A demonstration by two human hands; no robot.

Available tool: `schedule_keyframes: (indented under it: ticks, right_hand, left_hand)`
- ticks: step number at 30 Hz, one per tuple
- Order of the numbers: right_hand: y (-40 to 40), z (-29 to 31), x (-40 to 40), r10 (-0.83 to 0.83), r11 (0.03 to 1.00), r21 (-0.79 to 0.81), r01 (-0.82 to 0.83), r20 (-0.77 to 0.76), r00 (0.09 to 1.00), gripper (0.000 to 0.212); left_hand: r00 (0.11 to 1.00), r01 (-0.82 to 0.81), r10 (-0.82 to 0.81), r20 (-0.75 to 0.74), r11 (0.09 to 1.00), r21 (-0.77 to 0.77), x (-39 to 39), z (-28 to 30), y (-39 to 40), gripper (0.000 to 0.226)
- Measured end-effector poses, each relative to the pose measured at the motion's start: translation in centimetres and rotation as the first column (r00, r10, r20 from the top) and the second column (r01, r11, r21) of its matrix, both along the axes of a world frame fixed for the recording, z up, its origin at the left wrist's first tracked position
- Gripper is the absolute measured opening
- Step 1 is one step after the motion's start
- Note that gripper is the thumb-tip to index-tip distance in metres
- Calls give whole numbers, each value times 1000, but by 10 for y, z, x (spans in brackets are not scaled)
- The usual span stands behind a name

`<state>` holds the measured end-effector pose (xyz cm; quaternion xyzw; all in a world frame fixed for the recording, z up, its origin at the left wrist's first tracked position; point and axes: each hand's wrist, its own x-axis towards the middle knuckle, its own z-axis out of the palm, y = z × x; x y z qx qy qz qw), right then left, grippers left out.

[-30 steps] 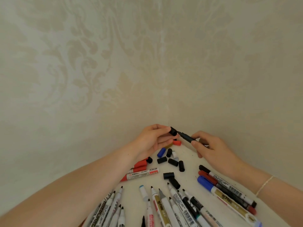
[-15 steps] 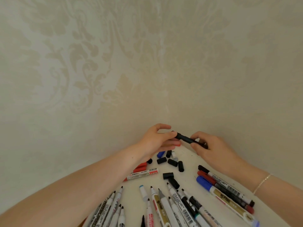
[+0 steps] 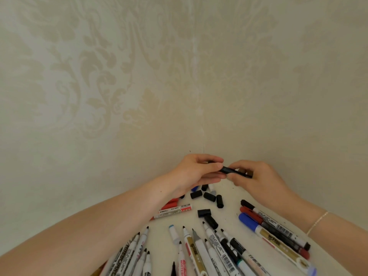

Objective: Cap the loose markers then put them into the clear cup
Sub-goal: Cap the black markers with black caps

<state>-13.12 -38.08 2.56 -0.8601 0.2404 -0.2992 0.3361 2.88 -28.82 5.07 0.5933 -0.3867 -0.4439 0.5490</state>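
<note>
Above the far end of a white counter [image 3: 235,218], close to a patterned cream wall [image 3: 139,76], two bare hands meet around one black marker [image 3: 229,169]. Left hand [image 3: 196,172] has its thumb and fingers curled over the marker's left end, hiding whether a cap sits there. Right hand [image 3: 256,179] pinches the barrel between thumb and fingertips, so each grip is closed on the same marker, held level and clear of the counter. A thin bracelet [image 3: 317,223] circles the right wrist.

Below the hands lie loose caps [image 3: 209,196], mostly black, with one blue cap [image 3: 194,188] partly hidden under the left hand. Two red markers [image 3: 173,210] lie beside the left forearm. Nearer the viewer, a fan of uncapped markers [image 3: 199,248] points its tips towards the wall. On the right, three capped markers [image 3: 272,226], with black, red and blue caps, lie side by side, touching. No clear cup appears in view.
</note>
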Motion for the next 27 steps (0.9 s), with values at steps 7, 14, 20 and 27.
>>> schedule_keyframes:
  ticks: [7,14,20,27]
  right_hand:
    - [-15,3,0,-58,991,107,75,-148,987,8]
    - [-23,-6,2,-141,990,-25,139,-218,966,12]
    - [-26,-11,10,-117,992,12,123,-221,968,14]
    - [-24,-12,13,-99,993,51,110,-176,979,14]
  left_hand:
    - [961,-185,162,223,979,84,27,-4,-7,23]
    - [607,-67,-189,772,956,286,25,-37,-4,16]
    - [363,-17,-212,907,972,234,17,-38,-8,24]
    - [6,25,-183,983,983,183,-7,-61,-21,34]
